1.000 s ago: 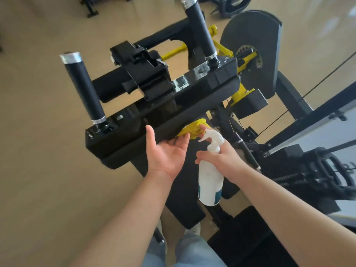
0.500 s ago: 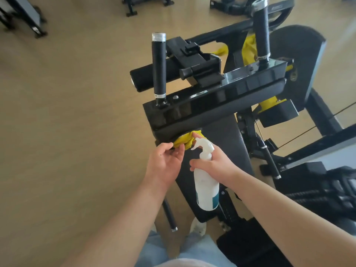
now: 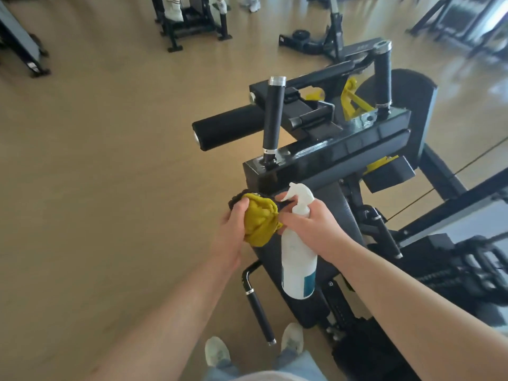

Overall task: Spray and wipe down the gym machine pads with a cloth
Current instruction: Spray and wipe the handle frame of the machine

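Clutching bunched cloth [image 3: 259, 224] in left hand [image 3: 233, 229]; clasping spray bottle [image 3: 298, 262] by the neck in right hand [image 3: 312, 226]. Holding both just above the sloped pad [image 3: 339, 200], running lengthwise toward the feet, cloth grip nearer its top corner.

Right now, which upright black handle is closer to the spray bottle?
The near handle, on the frame corner just above the spray bottle; the far handle stands at the frame's other end.
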`<state>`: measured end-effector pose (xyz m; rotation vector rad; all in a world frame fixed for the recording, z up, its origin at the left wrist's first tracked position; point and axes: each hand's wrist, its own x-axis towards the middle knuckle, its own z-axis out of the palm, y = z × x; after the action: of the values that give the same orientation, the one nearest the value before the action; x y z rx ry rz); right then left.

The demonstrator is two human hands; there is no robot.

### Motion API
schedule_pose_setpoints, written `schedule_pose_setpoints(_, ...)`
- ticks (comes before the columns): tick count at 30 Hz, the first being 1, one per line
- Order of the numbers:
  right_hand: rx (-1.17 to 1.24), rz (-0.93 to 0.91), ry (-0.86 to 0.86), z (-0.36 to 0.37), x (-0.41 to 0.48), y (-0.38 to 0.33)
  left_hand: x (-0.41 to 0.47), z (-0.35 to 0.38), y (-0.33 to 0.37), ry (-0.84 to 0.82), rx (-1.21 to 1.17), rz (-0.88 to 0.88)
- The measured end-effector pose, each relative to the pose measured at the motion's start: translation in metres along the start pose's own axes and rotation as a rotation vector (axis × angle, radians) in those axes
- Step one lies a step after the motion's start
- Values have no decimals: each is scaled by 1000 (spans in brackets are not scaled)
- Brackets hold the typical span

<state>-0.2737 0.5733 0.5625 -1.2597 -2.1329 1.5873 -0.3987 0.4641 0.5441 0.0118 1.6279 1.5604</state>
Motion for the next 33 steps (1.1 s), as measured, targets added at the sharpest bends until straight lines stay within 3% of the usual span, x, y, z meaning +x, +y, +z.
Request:
schedule_pose_setpoints(8, -113, -15, 157, -10, 11, -60, 3, 15, 78, -53, 176, 94)
schedule_pose_setpoints(12, -145, -52, 202, -20, 27, -85, 20, 21, 100, -111, -88, -37)
schedule_pose_setpoints(19, -193, -37, 236, -29, 43, -111, 29, 20, 116, -156, -405, -28)
schedule_pose_setpoints(24, -259, -11, 121, -28, 32, -104, 35, 10, 104, -205, -270, 135)
schedule_pose_setpoints(31, -246, 31, 110, -25, 27, -88, 51, 8, 90, -228, -121, 283)
schedule_pose_setpoints(33, -241, 26, 115, -28, 27, -87, 56, 13, 87, -211, 51, 356)
